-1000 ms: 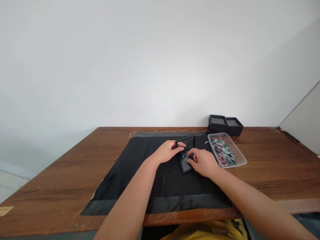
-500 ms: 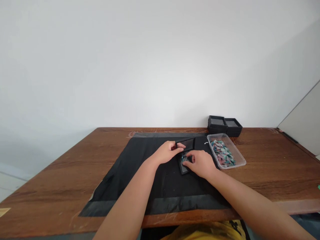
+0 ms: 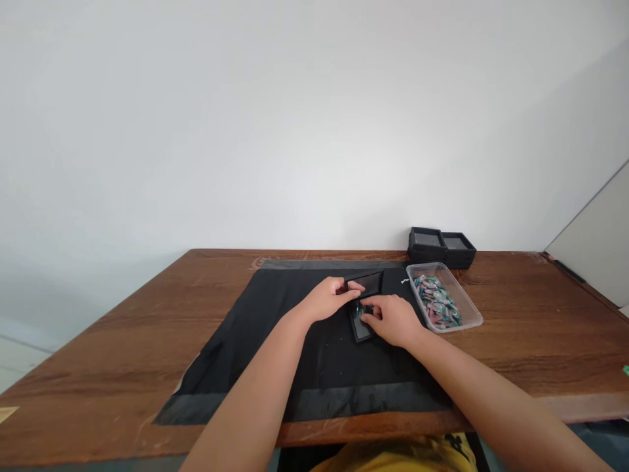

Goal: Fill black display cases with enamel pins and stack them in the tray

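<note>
A small black box with a clear-windowed lid (image 3: pixel 372 284) lies open on the black mat (image 3: pixel 265 334), its lid tilted up. My left hand (image 3: pixel 331 298) grips the lid's left edge between thumb and fingers. Over the box's base (image 3: pixel 362 332), my right hand (image 3: pixel 393 318) has thumb and fingertips bent in a pinch around a small teal, shiny piece (image 3: pixel 360 309), mostly hidden by the fingers. The piece sits inside the base at its upper end.
Right of my hands stands a clear plastic tub (image 3: pixel 466 305) with many small pink and teal packets (image 3: pixel 436 303). Stacked black boxes (image 3: pixel 426 246) stand by the wall at the back right. A small white scrap (image 3: pixel 405 281) lies on the mat near the tub.
My right hand's fingertips have shifted slightly over the base, and the teal piece sits lower and shows less. My left hand keeps its hold on the lid.
</note>
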Tool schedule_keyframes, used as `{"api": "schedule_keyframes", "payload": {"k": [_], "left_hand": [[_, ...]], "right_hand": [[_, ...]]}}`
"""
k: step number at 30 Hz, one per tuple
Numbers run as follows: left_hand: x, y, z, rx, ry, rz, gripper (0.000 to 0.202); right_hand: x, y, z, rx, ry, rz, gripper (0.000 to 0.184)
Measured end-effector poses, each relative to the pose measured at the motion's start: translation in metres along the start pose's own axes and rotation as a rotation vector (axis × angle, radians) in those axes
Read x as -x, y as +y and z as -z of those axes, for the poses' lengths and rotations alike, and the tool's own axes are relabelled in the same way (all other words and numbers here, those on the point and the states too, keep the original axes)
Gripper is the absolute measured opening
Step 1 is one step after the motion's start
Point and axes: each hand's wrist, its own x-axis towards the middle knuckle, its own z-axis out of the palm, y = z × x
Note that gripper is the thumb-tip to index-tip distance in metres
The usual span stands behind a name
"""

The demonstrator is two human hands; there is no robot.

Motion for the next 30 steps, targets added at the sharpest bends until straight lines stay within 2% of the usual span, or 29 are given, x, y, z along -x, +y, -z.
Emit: {"api": "schedule_keyframes", "payload": {"k": [13,18,21,24,26,27,28,30], "left_hand": [[0.000,-0.002,-0.001,0.029,-0.007,0.013,0.041],[0.001,-0.001,0.000,0.008,-0.013,0.013,0.041],[0.001,0.000,-0.001,0.018,-0.025,-0.015,0.041],[0.001,0.000,-0.001,0.022,-0.028,-0.017,0.041],[0.001,0.001,-0.002,0.012,-0.027,-0.009,0.040],[0.001,0.002,-0.002,0.008,-0.029,-0.008,0.039],[0.002,0.002,-0.001,0.004,-0.033,-0.008,0.039],[0.003,0.003,-0.001,-0.008,-0.039,-0.007,0.039]], "right_hand": [[0.001,0.000,0.001,0.041,-0.009,0.028,0.035],[0.010,-0.005,0.007,0.013,0.028,0.075,0.038],[0.021,-0.003,0.022,-0.065,0.171,0.173,0.029],[0.027,0.011,0.043,-0.125,0.505,0.287,0.035],[0.025,0.027,0.058,-0.063,0.701,0.175,0.036],[0.022,0.036,0.064,-0.010,0.738,0.094,0.035],[0.019,0.044,0.068,0.038,0.735,0.019,0.033],[0.013,0.059,0.073,0.145,0.605,-0.102,0.029]]}}
